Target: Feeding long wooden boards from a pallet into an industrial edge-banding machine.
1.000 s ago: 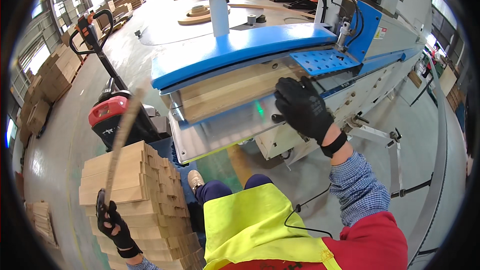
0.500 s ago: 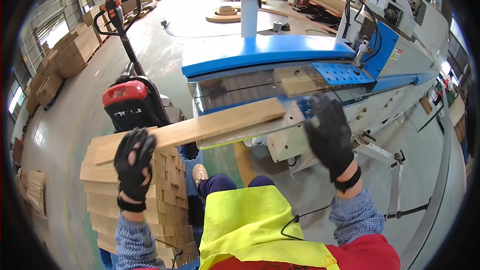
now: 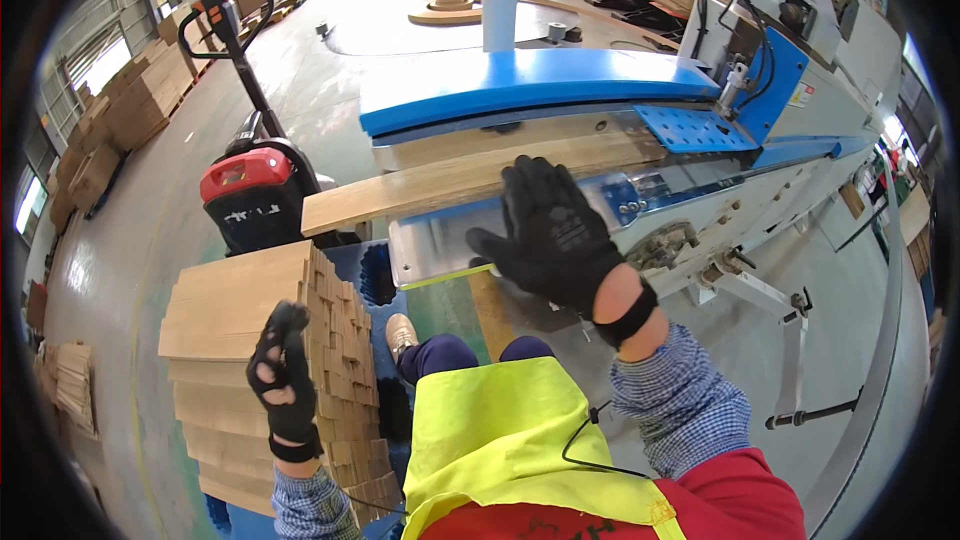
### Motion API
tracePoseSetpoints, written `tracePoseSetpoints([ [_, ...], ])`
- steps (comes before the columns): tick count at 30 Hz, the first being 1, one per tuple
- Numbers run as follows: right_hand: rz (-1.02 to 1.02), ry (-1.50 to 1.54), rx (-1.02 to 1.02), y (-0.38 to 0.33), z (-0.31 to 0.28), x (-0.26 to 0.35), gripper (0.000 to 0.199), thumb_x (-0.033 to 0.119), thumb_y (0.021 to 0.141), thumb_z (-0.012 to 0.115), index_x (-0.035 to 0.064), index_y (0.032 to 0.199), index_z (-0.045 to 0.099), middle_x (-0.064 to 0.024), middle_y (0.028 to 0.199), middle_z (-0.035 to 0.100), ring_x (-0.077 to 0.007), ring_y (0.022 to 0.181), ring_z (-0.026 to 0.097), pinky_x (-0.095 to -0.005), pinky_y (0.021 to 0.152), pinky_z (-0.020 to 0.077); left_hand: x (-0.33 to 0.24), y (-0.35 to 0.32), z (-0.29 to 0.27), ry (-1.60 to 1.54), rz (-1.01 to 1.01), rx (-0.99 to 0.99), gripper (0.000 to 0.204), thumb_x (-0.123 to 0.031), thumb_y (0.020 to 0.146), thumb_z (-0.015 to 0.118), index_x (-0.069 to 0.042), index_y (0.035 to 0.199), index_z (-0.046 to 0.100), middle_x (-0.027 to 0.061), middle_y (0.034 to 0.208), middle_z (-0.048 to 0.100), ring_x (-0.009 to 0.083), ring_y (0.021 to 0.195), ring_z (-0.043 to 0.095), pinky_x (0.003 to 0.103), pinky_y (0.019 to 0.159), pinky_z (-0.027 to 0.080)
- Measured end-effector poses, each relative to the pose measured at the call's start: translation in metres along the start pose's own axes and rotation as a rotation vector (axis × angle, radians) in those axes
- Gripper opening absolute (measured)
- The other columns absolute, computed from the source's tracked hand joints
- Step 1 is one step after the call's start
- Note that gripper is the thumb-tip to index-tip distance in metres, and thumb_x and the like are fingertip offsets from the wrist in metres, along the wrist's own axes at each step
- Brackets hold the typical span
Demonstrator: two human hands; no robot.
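A long wooden board [image 3: 420, 188] lies across the machine's bed, its left end jutting out past the bed's edge. My right hand [image 3: 550, 235], in a black glove, is open, with its fingertips at the board's near side and its thumb spread to the left. At the lower left, my left hand [image 3: 285, 375] is edge-on with fingers loosely extended and nothing seen in it. Its glove has holes that show skin. Beside and behind that hand rises a stack of wooden boards [image 3: 235, 305], whose ends form an uneven side.
A blue curved guard [image 3: 540, 85] runs behind the board. To the right stands a perforated blue plate [image 3: 695, 130] by the machine's housing. A pallet truck [image 3: 250, 195] with a red top is at the left. Under the stack sits a blue pallet [image 3: 350, 265].
The board has moved right and away onto the machine bed. My left hand has let go of it and drawn back lower. My right hand has shifted left to the board.
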State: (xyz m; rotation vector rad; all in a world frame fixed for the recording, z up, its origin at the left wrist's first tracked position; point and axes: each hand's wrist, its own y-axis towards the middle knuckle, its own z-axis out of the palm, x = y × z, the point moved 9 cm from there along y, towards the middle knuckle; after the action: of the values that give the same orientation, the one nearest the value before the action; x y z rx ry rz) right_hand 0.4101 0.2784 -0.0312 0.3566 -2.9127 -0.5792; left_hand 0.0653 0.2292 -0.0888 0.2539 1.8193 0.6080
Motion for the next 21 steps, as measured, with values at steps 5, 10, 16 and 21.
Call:
tracePoseSetpoints([
  [5, -0.202, -0.100, -0.147, -0.009, 0.001, 0.023, 0.080, 0.054, 0.095, 0.056, -0.0098, 0.141, 0.043, -0.0311, 0.144, 0.046, -0.0445, 0.139, 0.039, -0.0508, 0.120, 0.0247, 0.120, -0.071, -0.145, -0.235, -0.335, -0.279, 0.034, -0.004, 0.098, 0.055, 0.007, 0.131, 0.057, 0.0143, 0.107, 0.067, 0.0250, 0.097, 0.069, 0.038, 0.086, 0.060],
  [10, -0.306, -0.207, -0.166, -0.019, 0.003, 0.016, 0.061, 0.038, 0.097, 0.061, -0.0059, 0.138, 0.048, -0.0287, 0.144, 0.047, -0.0438, 0.136, 0.043, -0.0536, 0.117, 0.0288, 0.219, -0.115, -0.194, -0.286, -0.669, -0.369, 0.027, -0.020, 0.100, 0.053, -0.006, 0.123, 0.058, 0.0059, 0.089, 0.068, 0.0207, 0.071, 0.070, 0.030, 0.062, 0.060],
  [16, -0.356, -0.142, -0.205, -0.018, -0.017, 0.026, 0.033, 0.011, 0.088, 0.068, -0.0075, 0.115, 0.061, -0.0262, 0.130, 0.056, -0.0443, 0.120, 0.054, -0.0513, 0.104, 0.0434, 0.269, -0.136, -0.216, -0.212, -1.032, -0.591, 0.045, -0.037, 0.100, 0.060, -0.012, 0.138, 0.057, 0.0226, 0.107, 0.068, 0.0321, 0.082, 0.071, 0.044, 0.069, 0.061],
  [21, -0.360, -0.253, -0.262, -0.021, -0.018, -0.002, 0.024, 0.000, 0.083, 0.065, -0.0071, 0.106, 0.064, -0.0251, 0.124, 0.058, -0.0425, 0.114, 0.057, -0.0490, 0.098, 0.0476, 0.317, -0.108, -0.226, -0.345, -1.062, -0.405, 0.036, -0.039, 0.090, 0.075, -0.004, 0.098, 0.071, 0.0151, 0.060, 0.065, 0.0280, 0.044, 0.061, 0.038, 0.039, 0.049],
])
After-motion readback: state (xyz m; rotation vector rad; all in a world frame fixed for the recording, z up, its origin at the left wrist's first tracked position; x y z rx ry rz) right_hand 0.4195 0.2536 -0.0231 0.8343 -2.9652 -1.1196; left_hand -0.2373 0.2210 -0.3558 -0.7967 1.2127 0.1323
